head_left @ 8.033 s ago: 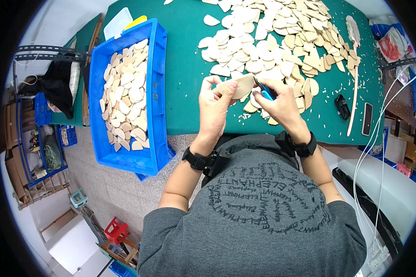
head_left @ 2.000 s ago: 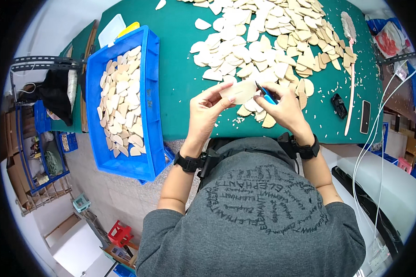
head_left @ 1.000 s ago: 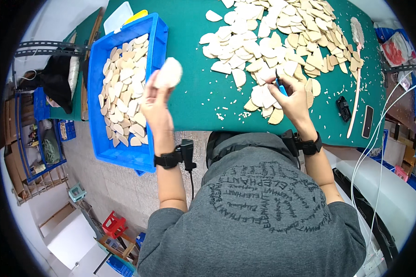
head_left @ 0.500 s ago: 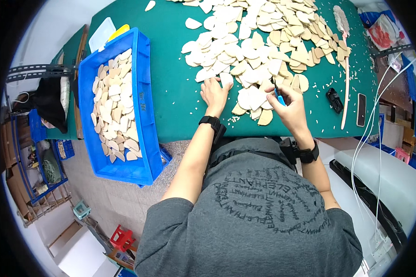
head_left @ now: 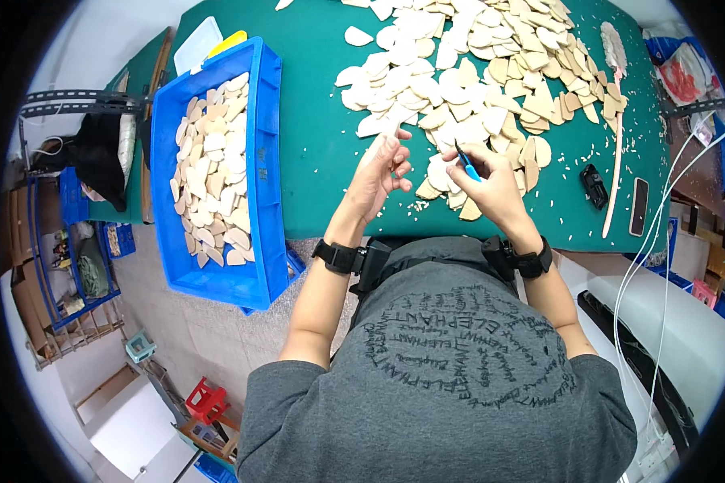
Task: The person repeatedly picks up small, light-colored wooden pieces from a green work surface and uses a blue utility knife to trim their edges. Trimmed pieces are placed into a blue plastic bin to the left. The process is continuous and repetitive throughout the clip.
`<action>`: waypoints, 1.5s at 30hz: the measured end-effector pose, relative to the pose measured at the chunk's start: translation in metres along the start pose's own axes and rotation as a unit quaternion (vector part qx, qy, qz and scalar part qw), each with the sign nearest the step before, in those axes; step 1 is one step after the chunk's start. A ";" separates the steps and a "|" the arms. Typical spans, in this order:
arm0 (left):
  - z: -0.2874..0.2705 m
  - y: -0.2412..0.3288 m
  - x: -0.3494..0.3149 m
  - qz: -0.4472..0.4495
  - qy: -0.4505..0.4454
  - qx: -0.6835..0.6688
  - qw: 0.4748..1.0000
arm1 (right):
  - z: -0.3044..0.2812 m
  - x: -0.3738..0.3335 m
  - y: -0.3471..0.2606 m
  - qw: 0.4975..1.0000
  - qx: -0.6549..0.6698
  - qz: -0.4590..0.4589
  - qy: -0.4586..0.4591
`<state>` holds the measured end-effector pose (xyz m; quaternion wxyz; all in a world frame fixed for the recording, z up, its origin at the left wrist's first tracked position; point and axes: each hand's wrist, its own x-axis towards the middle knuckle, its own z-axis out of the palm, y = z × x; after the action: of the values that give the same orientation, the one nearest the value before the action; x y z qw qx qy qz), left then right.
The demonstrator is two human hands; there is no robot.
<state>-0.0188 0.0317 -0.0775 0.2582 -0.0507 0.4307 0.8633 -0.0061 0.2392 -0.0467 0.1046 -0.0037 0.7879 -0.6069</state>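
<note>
My left hand (head_left: 379,173) is raised palm-inward above the near edge of the pile. Its thumb and fingers are pinched at the top on what looks like a pale flat piece (head_left: 391,133), seen nearly edge-on; the other fingers curl loosely. In my right hand (head_left: 495,189) is a small blue-handled tool (head_left: 470,167) with a dark pointed tip, angled up and left toward the left hand. Beyond both hands spreads a heap of cream and tan flat pieces (head_left: 459,105), many of them rounded or half-round.
At left, a blue crate (head_left: 267,161) holds many similar pieces. The green tabletop (head_left: 314,145) carries scattered pale scraps. On the right lie a long-handled duster (head_left: 614,153), a small black object (head_left: 594,187) and a phone (head_left: 639,207). White cables (head_left: 660,201) hang beyond.
My left hand has lifted off the pile and turned palm-inward, seemingly with a piece. My right hand has shifted slightly left, its tool now tipped toward the left hand. The whole view has shifted slightly.
</note>
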 end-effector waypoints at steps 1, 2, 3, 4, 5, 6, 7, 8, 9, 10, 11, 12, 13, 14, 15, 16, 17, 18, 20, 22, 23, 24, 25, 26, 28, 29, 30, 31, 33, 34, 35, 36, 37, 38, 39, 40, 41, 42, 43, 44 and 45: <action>0.007 0.003 -0.003 0.009 0.020 0.002 1.000 | 0.002 0.001 0.001 1.000 -0.005 -0.007 -0.005; 0.015 0.008 -0.005 0.018 0.040 0.005 0.999 | 0.005 0.003 0.002 1.000 -0.011 -0.014 -0.010; 0.020 0.010 -0.006 0.025 0.058 0.007 0.998 | 0.006 0.003 0.003 1.000 -0.016 -0.021 -0.012; 0.019 0.009 -0.005 0.060 0.080 0.058 0.993 | 0.007 0.003 0.001 1.000 -0.006 -0.017 -0.017; 0.019 0.011 -0.007 0.081 0.096 0.132 0.983 | 0.009 0.002 -0.002 1.000 0.005 -0.013 -0.021; 0.020 0.014 -0.009 0.101 0.109 0.205 0.968 | 0.009 0.002 -0.003 1.000 0.015 -0.009 -0.024; 0.021 0.017 -0.010 0.120 0.122 0.276 0.946 | 0.010 0.002 -0.004 0.999 0.012 -0.008 -0.031; 0.024 0.019 -0.012 0.122 0.131 0.260 0.949 | 0.011 0.002 -0.004 0.999 0.010 -0.007 -0.038; 0.029 0.020 -0.014 0.124 0.141 0.244 0.951 | 0.012 0.003 -0.005 0.999 0.007 -0.007 -0.045; 0.032 0.020 -0.016 0.126 0.151 0.228 0.954 | 0.013 0.003 -0.004 0.999 0.014 -0.011 -0.049; 0.034 0.021 -0.016 0.135 0.162 0.208 0.955 | 0.015 0.002 -0.003 0.998 0.021 -0.015 -0.053; 0.035 0.021 -0.017 0.143 0.173 0.187 0.956 | 0.017 0.002 -0.002 0.998 0.027 -0.019 -0.056; 0.036 0.021 -0.017 0.150 0.184 0.166 0.957 | 0.017 0.002 -0.004 0.998 0.026 -0.010 -0.061; 0.034 0.022 -0.018 0.151 0.187 0.159 0.958 | 0.017 0.001 -0.008 0.998 0.025 -0.002 -0.065; 0.031 0.022 -0.020 0.151 0.191 0.152 0.958 | 0.017 0.000 -0.011 0.997 0.024 0.007 -0.070; 0.030 0.022 -0.021 0.152 0.195 0.146 0.958 | 0.017 -0.001 -0.013 0.998 0.017 0.005 -0.064; 0.032 0.023 -0.022 0.144 0.190 0.116 0.964 | 0.017 -0.002 -0.015 0.998 0.010 0.004 -0.058; 0.037 0.027 -0.024 0.137 0.186 0.086 0.969 | 0.018 -0.003 -0.016 0.999 0.002 0.002 -0.053; 0.044 0.030 -0.027 0.137 0.178 0.050 0.973 | 0.019 -0.006 -0.018 0.999 -0.033 -0.026 -0.027; 0.050 0.029 -0.028 0.149 0.167 0.038 0.974 | 0.021 -0.008 -0.019 0.998 -0.055 -0.037 -0.009; 0.050 0.028 -0.029 0.146 0.163 0.042 0.975 | 0.021 -0.007 -0.020 0.998 -0.060 -0.035 -0.005; 0.050 0.028 -0.030 0.144 0.159 0.046 0.976 | 0.022 -0.007 -0.021 0.997 -0.065 -0.033 0.000; 0.050 0.026 -0.030 0.141 0.155 0.051 0.976 | 0.022 -0.006 -0.021 0.998 -0.061 -0.034 0.002; 0.051 0.025 -0.031 0.146 0.156 0.047 0.976 | 0.023 -0.006 -0.022 0.998 -0.056 -0.035 0.004; 0.052 0.021 -0.030 0.156 0.158 0.038 0.974 | 0.023 -0.005 -0.025 0.998 -0.053 -0.031 0.003; 0.053 0.020 -0.031 0.162 0.162 0.041 0.973 | 0.022 -0.005 -0.027 0.998 -0.054 -0.025 0.001; 0.053 0.020 -0.031 0.167 0.166 0.044 0.971 | 0.022 -0.006 -0.029 0.998 -0.055 -0.020 -0.001; 0.054 0.019 -0.032 0.173 0.170 0.046 0.969 | 0.022 -0.006 -0.028 0.998 -0.056 -0.032 0.003; 0.052 0.017 -0.031 0.178 0.170 0.041 0.968 | 0.023 -0.006 -0.025 0.997 -0.056 -0.058 0.013; 0.052 0.017 -0.031 0.180 0.169 0.039 0.968 | 0.024 -0.006 -0.025 0.997 -0.057 -0.057 0.016; 0.052 0.016 -0.031 0.183 0.171 0.045 0.967 | 0.025 -0.005 -0.027 0.997 -0.058 -0.056 0.019; 0.053 0.016 -0.031 0.185 0.172 0.050 0.966 | 0.025 -0.005 -0.028 0.996 -0.059 -0.055 0.023; 0.053 0.016 -0.032 0.187 0.173 0.056 0.965 | 0.024 -0.005 -0.028 0.998 -0.043 -0.040 0.018; 0.054 0.016 -0.031 0.188 0.174 0.054 0.965 | 0.023 -0.005 -0.029 0.999 -0.028 -0.025 0.013; 0.056 0.015 -0.031 0.189 0.174 0.051 0.965 | 0.023 -0.005 -0.030 1.000 -0.012 -0.010 0.009; 0.057 0.015 -0.030 0.190 0.174 0.049 0.965 | 0.023 -0.004 -0.027 1.000 -0.012 -0.021 0.013; 0.057 0.015 -0.030 0.193 0.172 0.055 0.965 | 0.023 -0.002 -0.023 0.999 -0.012 -0.032 0.017; 0.056 0.014 -0.029 0.195 0.171 0.061 0.964 | 0.023 -0.001 -0.020 0.999 -0.012 -0.042 0.020; 0.055 0.014 -0.029 0.198 0.171 0.067 0.963 | 0.023 -0.001 -0.019 0.999 -0.010 -0.044 0.021; 0.055 0.014 -0.028 0.200 0.171 0.069 0.962 | 0.023 0.000 -0.019 0.999 -0.008 -0.046 0.022; 0.055 0.014 -0.028 0.202 0.172 0.070 0.962 | 0.023 0.000 -0.019 0.999 -0.007 -0.048 0.023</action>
<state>0.0060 0.0561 -0.0243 0.0031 -0.0923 0.5292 0.8435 -0.0043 0.2123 -0.0345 0.0569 -0.0284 0.7932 -0.6056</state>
